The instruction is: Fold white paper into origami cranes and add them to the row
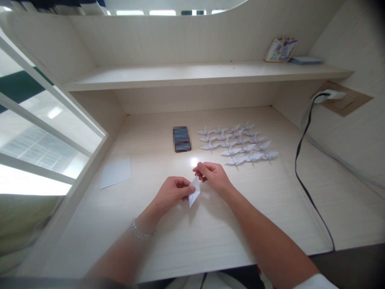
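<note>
Between my hands is a small folded white paper [195, 192], shaped like a narrow diamond with pointed ends. My left hand [177, 188] pinches its side between thumb and fingers. At its upper tip, the thumb and fingers of my right hand [212, 173] are closed together on the point. Beyond my right hand, several white paper cranes [239, 148] stand in rows on the desk. A stack of white paper sheets [116, 173] lies flat to the left of my left hand.
A dark phone-like object [181, 139], blurred out, lies behind my hands. On the shelf [180, 76] stand a colourful packet [280, 49] and a flat blue item [306, 60]. A black cable [297, 160] runs from the wall socket [345, 100] down the desk's right side.
</note>
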Available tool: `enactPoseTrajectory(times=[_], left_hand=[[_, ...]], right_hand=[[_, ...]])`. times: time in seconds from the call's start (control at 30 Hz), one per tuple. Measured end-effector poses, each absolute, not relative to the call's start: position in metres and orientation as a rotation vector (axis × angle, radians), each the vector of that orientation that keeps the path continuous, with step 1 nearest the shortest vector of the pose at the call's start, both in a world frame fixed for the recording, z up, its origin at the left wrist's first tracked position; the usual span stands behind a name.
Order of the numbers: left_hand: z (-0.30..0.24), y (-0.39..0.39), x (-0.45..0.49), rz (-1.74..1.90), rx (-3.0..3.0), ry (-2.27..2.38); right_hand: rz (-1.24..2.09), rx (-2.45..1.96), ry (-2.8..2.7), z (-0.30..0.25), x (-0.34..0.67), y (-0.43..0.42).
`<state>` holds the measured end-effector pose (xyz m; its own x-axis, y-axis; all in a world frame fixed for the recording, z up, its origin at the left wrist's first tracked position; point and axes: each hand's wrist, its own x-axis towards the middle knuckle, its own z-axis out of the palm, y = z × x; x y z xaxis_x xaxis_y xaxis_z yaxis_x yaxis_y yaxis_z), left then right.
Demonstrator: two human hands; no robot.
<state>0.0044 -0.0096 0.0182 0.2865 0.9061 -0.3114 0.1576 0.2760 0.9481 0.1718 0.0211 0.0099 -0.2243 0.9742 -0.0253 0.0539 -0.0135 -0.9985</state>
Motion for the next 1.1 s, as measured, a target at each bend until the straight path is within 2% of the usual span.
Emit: enactPoseTrajectory(times=[0.23,0.5,0.67,1.1], left_hand=[[0.017,-0.008,0.004,0.742,1.204,1.190],[0.013,-0.002,0.000,0.948,1.131,1.217],[0.011,-0.002,-0.001,1.006,1.016,1.095],[0.012,-0.003,0.000,1.036,1.030,1.123]], right_hand=[[1.245,-1.186,-1.570,0.008,0.168,0.017],[1.577,-1.065,-1.394,0.002,0.161,0.016],[1.516,-1.108,-1.333,0.000,0.161,0.017],[1.499,-1.118,-1.322,0.001,0.161,0.015]])
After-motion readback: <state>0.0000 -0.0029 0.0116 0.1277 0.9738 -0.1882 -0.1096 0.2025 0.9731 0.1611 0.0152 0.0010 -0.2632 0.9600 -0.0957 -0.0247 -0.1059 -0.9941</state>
